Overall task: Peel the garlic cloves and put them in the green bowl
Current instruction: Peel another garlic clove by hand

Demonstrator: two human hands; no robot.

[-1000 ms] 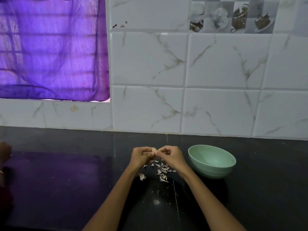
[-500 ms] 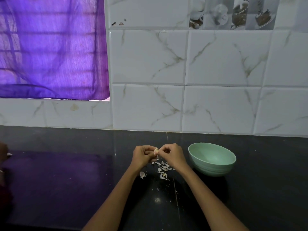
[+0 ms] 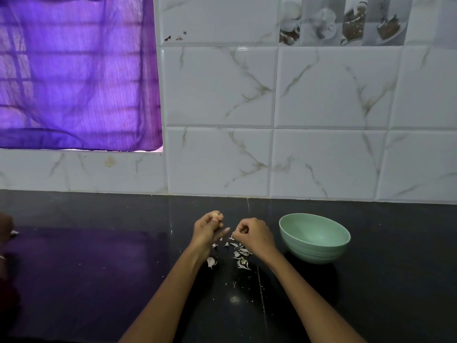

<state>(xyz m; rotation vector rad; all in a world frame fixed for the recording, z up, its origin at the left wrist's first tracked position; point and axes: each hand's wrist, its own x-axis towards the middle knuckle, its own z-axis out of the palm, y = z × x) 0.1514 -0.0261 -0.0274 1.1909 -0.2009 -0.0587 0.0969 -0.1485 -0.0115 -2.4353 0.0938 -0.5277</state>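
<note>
One garlic clove (image 3: 214,215) is in hand at this moment, pinched at the fingertips of the left hand (image 3: 206,231), raised just above the black counter (image 3: 371,293) and at the far edge of that hand. It appears pale and largely bare, though it is too small to confirm that all skin is off. The right hand (image 3: 254,235) sits just right of the left, apart from the clove, fingers curled in; whether it pinches a scrap of skin cannot be told. Loose peels (image 3: 241,253) lie on the counter beneath and near both hands, with one larger piece (image 3: 211,262) at the left wrist.

Handling judgement: the clove is light, firm and small, likely slick once bare, so a fingertip pinch across its middle suits it; remaining skin would be papery and brittle, best lifted from an end.

The green bowl (image 3: 314,237) stands upright to the right, just beside the right hand, and appears empty.
</note>
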